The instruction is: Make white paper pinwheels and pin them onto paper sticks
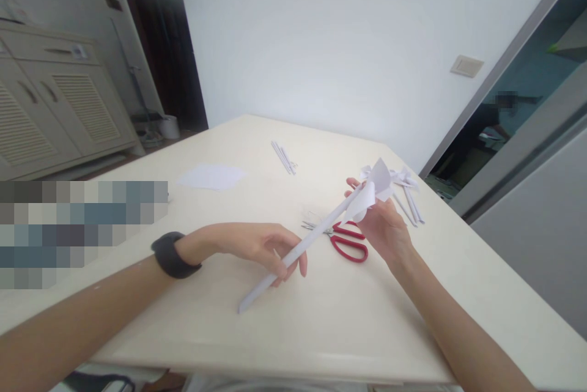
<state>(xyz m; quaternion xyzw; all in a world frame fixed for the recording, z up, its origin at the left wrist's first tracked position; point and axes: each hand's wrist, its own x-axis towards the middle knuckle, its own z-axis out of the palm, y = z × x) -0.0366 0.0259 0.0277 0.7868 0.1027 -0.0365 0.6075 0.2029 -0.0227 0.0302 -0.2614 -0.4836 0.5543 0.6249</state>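
Observation:
Both hands hold a white paper flower (316,232) with a long rolled-paper stem, slanting from lower left to upper right above the table. My left hand (261,248), with a black band on its wrist, is closed around the lower stem, thumb in front. Up by the folded petals, my right hand (383,221) grips the flower's head from behind and below; some of its fingers are hidden by the paper. Under the stem, a pair of scissors (349,250) with red handles lies on the table, partly covered by the stem.
White sheets of paper (213,177) lie at the table's left. Several thin paper rolls (282,156) rest near the back. Another paper flower (406,179) and more rolls (414,205) are at the right, behind my right hand. A person (493,117) is seen through the doorway.

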